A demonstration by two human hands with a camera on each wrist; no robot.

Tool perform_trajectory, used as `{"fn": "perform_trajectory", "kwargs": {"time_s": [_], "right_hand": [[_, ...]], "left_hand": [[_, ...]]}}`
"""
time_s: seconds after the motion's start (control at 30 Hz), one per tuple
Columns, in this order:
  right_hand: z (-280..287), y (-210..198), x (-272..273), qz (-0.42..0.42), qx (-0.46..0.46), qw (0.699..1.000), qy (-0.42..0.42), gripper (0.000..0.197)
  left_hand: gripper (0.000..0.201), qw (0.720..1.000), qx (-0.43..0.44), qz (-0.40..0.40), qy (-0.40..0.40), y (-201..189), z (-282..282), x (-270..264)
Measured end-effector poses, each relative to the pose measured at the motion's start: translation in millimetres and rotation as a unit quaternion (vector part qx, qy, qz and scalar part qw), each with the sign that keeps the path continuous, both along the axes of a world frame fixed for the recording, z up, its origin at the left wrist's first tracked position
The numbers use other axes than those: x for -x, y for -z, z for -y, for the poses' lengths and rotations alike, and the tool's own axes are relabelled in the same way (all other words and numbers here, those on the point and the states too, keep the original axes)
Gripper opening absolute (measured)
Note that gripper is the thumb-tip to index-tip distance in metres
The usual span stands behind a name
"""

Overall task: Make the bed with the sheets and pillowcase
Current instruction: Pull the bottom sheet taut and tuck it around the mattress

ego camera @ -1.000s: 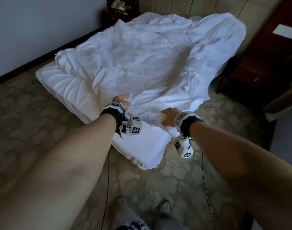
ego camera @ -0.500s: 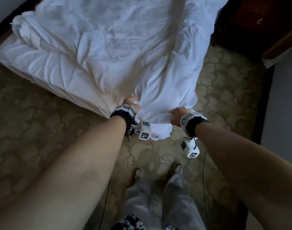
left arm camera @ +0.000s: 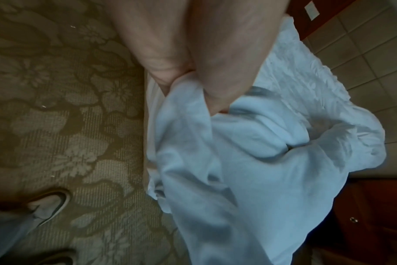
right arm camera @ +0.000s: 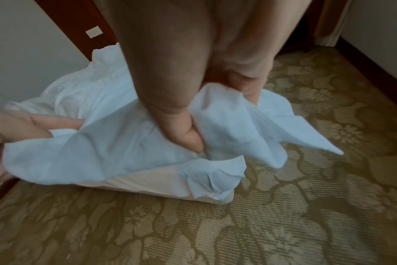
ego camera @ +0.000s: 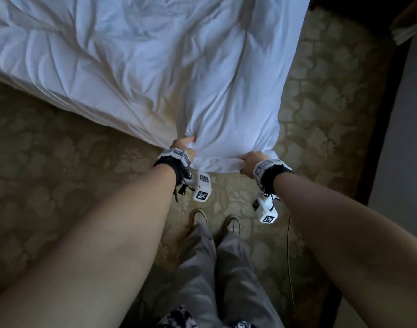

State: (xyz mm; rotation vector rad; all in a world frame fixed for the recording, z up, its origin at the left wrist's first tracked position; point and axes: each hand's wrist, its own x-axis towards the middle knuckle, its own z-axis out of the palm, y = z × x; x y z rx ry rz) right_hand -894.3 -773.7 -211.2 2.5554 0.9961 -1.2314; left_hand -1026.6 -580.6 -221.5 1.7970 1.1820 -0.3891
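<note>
Two hands, one white sheet (ego camera: 155, 74), two shoes (ego camera: 199, 215) on the patterned carpet (ego camera: 49, 176). The left hand (ego camera: 182, 147) has its fingers curled tight into a bunched fold of the sheet's near edge, and the right hand (ego camera: 249, 162) clutches the same edge a little to the side, so a short band of cloth runs between the two fists. From each grip the sheet fans away and upward over the mattress, creases radiating out of the left fist; the loose corner hangs just past the right fist, above the carpet.

From the head view you get both fists and the grey trousers (ego camera: 221, 275) below them. The left wrist view adds what that one misses: the sheet (left arm camera: 238, 161) hanging in a heavy fold under the left hand (left arm camera: 181, 71), and a dark wooden drawer (left arm camera: 374, 215) with a small metal knob beyond it. The right wrist view shows the right hand (right arm camera: 184, 125) with its thumb pressed into the cloth (right arm camera: 102, 143), the left hand's fingers (right arm camera: 34, 125) pinching the far side, and the mattress corner (right arm camera: 193, 193) directly beneath the grip.
</note>
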Motion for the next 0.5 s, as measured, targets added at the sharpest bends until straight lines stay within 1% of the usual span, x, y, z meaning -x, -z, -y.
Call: {"fn": "perform_trajectory", "kwargs": {"time_s": [0.1,0.23,0.3,0.4,0.5], "right_hand": [[10.5,4.3,3.6,-0.026,0.012,1.0,-0.002,0.054],[29.1,-1.8,3.9,-0.046,-0.003,0.999,0.021,0.064],[37.0,-11.1,-0.3,-0.064,-0.006,0.997,0.047,0.061],[42.8,-31.4,-9.3,-0.09,-0.017,0.994,0.064,0.051],[36.9,-61.7,-20.2,-0.087,-0.05,0.994,0.053,0.047]], "left_hand": [[0.061,1.0,0.004,-0.008,0.008,7.3,16.8,3.6],[0.063,1.0,-0.015,0.002,0.014,-3.0,26.1,-6.3],[0.058,0.999,-0.035,-0.001,0.024,-15.0,26.5,-14.1],[0.05,0.999,-0.023,-0.011,0.048,-37.2,26.7,-22.5],[0.053,0.995,-0.043,-0.009,0.085,-71.8,24.5,-29.8]]}}
